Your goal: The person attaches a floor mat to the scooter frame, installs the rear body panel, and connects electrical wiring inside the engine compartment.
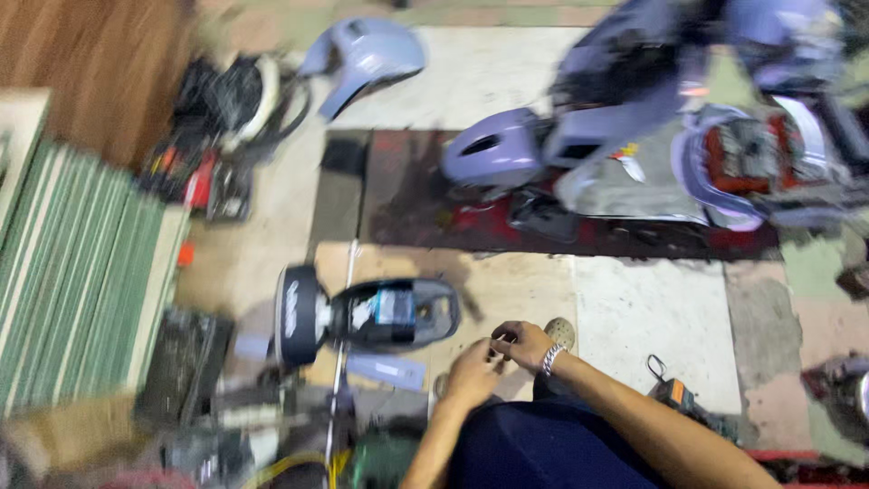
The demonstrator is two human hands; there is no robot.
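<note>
At 6 o'clock in the head view, both hands meet over the person's lap; left hand [472,372] half curled, fingertips touching the right hand [522,343]; right fingers pinched narrow, whatever sits between them is too small and blurred to tell; metal bracelet [550,359] on the right wrist; dark blue trousers [534,448] below. Just at 9 o'clock of the hands, a black scooter headlight housing [367,314] lies on the floor, apart from both hands; near 4 o'clock, a small orange-and-black tool [677,395]. Toward 1 o'clock, well apart, a lilac scooter [634,118] with panels off stands on a dark red mat [425,213]; loose lilac body panel [362,56] at 11 o'clock; stack of green-edged boards [77,272] at 9 o'clock; frame motion-blurred.
</note>
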